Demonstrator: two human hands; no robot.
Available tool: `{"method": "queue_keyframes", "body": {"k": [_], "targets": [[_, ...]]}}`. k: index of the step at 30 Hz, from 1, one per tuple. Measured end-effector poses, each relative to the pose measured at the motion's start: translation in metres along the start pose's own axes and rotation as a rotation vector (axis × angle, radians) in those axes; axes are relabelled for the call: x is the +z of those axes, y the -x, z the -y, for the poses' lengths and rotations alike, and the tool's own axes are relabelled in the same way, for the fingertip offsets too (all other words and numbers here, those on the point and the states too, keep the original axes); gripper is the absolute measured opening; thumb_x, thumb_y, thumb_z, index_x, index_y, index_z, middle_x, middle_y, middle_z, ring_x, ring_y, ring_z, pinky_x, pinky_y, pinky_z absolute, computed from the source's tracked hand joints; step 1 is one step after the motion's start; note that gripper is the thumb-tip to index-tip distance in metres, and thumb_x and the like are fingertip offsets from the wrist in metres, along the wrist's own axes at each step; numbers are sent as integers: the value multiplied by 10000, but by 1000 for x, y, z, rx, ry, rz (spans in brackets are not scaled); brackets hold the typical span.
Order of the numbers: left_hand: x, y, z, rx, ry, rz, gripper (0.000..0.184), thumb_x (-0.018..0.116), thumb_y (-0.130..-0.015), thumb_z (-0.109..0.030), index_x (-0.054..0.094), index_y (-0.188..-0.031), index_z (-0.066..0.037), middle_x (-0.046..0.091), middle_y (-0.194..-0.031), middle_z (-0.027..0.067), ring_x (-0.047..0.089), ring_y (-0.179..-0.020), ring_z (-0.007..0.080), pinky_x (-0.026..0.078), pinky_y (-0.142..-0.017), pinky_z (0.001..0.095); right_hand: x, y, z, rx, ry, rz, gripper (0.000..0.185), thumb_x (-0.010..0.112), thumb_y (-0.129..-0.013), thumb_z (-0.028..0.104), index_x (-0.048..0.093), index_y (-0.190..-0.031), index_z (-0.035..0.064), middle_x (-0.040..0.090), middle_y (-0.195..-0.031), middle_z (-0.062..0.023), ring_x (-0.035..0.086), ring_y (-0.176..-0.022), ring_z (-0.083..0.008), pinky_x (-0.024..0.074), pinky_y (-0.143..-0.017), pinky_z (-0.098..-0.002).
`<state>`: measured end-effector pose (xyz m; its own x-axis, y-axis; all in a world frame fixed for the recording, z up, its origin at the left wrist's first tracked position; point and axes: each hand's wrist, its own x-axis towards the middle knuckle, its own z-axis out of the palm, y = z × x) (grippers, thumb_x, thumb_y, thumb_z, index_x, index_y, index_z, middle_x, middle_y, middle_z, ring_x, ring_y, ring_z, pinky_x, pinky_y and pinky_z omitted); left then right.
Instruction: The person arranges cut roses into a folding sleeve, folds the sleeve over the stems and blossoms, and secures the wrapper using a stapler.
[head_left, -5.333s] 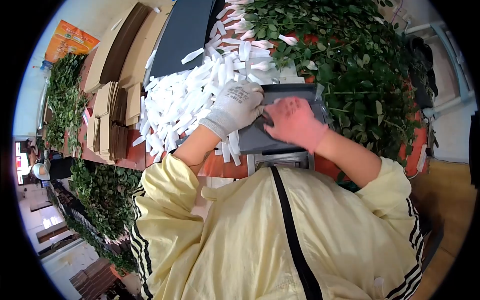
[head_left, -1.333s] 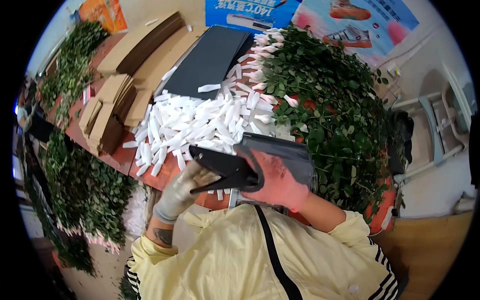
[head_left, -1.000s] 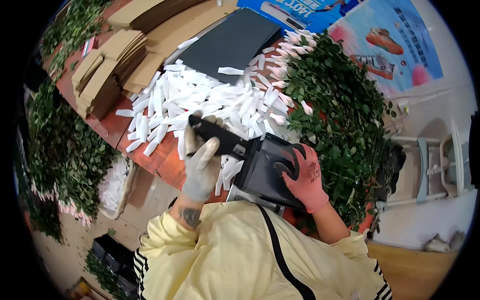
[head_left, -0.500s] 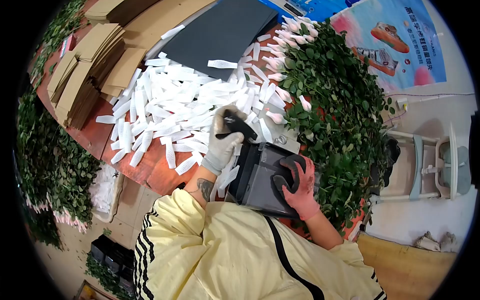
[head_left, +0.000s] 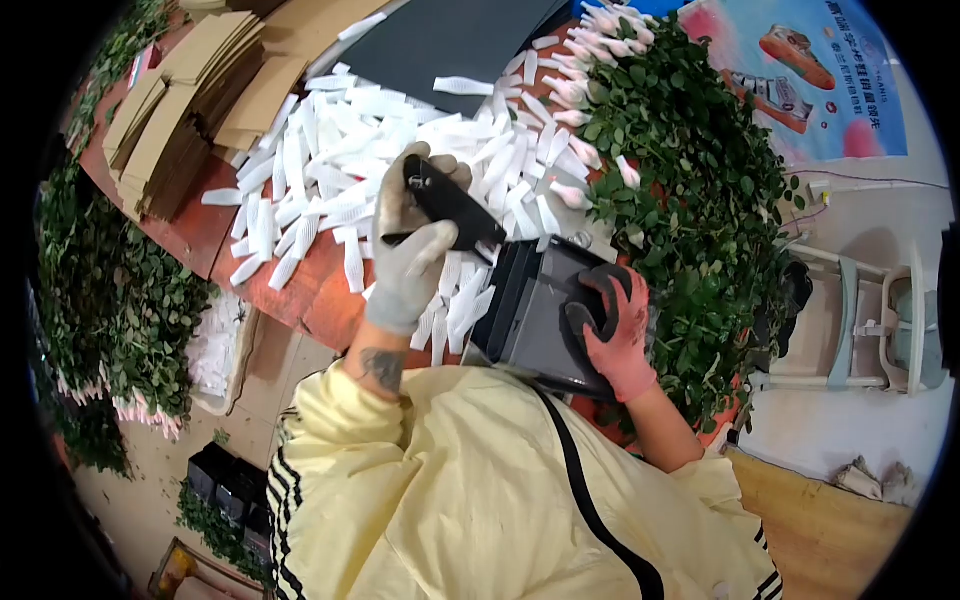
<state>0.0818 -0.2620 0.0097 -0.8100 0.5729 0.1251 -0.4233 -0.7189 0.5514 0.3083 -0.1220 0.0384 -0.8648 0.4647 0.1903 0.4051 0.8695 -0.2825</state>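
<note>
My left hand [head_left: 405,250], in a white and tan glove, is closed around a black stapler [head_left: 452,210]. The stapler's nose points right and down, just above the upper left corner of a flat black package [head_left: 540,325] with a clear plastic cover. In a pink glove with dark fingers, my right hand [head_left: 615,330] grips the package at its right side, thumb and fingers bent over the top. Many white mesh flower sleeves [head_left: 340,150] lie heaped beyond my left hand, and a few [head_left: 465,310] lie beside the package.
Pink roses with leafy stems [head_left: 690,190] lie along the right of the red table [head_left: 310,300]. Folded cardboard [head_left: 180,120] is stacked at the far left, near dark sheets [head_left: 450,40]. A white chair [head_left: 860,320] stands at right, more roses [head_left: 130,300] at left.
My left hand has drawn slightly left and lifted the stapler, now turned more into view. My right hand stays on the package. The whole view has shifted a little.
</note>
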Motion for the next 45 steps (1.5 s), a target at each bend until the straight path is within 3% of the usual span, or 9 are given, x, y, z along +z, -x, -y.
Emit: {"method": "queue_keyframes", "body": {"k": [4, 8, 22, 24, 29, 32, 35, 38, 45], "targets": [[-4, 67, -31, -156, -189, 24, 811, 753, -697, -181, 311, -1364, -44, 473, -1202, 101, 466, -1175, 267, 333, -1040, 422, 13, 11, -15, 16, -67, -15, 683, 709, -620, 165, 434, -1227, 13, 332, -1308, -252, 311, -1216, -452, 276, -1021, -518], [-3, 108, -18, -143, -77, -87, 807, 714, -693, -120, 290, -1378, -67, 458, -1223, 95, 445, -1195, 260, 325, -1043, 411, 14, 12, -20, 39, -51, -1, 728, 712, -638, 163, 393, -1278, 26, 296, -1355, -255, 274, -1261, -453, 255, -1041, -528], [-3, 114, -1, 13, -9, -102, 866, 742, -703, -217, 244, -1393, -59, 421, -1280, 153, 414, -1223, 261, 346, -1033, 412, 16, 14, -21, -33, 53, -87, 750, 719, -649, 143, 371, -1308, 66, 303, -1366, -239, 277, -1273, -443, 255, -1051, -513], [-7, 115, 3, 166, -314, -60, 886, 746, -689, -225, 240, -1398, -66, 431, -1270, 155, 425, -1209, 257, 346, -1028, 399, 17, 13, -20, -40, 51, -81, 742, 724, -649, 147, 382, -1300, 52, 301, -1369, -240, 281, -1270, -445, 254, -1054, -511], [8, 114, 0, 101, -259, -92, 867, 737, -689, -229, 255, -1389, -55, 437, -1259, 147, 436, -1197, 255, 363, -1005, 394, 15, 11, -16, -8, 50, -67, 717, 727, -649, 154, 405, -1276, 23, 309, -1362, -241, 285, -1265, -447, 260, -1053, -505], [8, 110, 3, 15, -80, -169, 707, 728, -700, -214, 370, -1284, -42, 485, -1120, 113, 486, -1093, 226, 390, -971, 393, 17, 11, -17, -2, 37, -79, 685, 727, -648, 164, 434, -1248, 11, 326, -1345, -242, 294, -1258, -446, 267, -1050, -498], [2, 99, 10, -47, 105, -128, 308, 612, -747, -51, 456, -1010, -87, 428, -892, 30, 479, -846, 172, 436, -850, 377, 14, 6, -13, 1, 14, -84, 651, 726, -646, 171, 463, -1219, 8, 347, -1325, -242, 311, -1245, -443, 276, -1044, -491], [-6, 93, 15, -90, 123, -124, 303, 610, -749, -36, 458, -1005, -85, 433, -882, 32, 476, -822, 168, 441, -818, 366, 8, 3, -5, 2, 3, -63, 627, 721, -649, 182, 480, -1203, 15, 363, -1312, -235, 324, -1235, -435, 285, -1039, -486], [-8, 103, -9, -280, 172, -85, 626, 580, -770, -32, 334, -1346, -47, 486, -1217, 140, 486, -1127, 275, 403, -978, 407, 21, 8, -15, 5, 101, -70, 681, 688, -698, 384, 466, -1260, 69, 368, -1347, -217, 310, -1264, -392, 233, -1080, -453]]}}
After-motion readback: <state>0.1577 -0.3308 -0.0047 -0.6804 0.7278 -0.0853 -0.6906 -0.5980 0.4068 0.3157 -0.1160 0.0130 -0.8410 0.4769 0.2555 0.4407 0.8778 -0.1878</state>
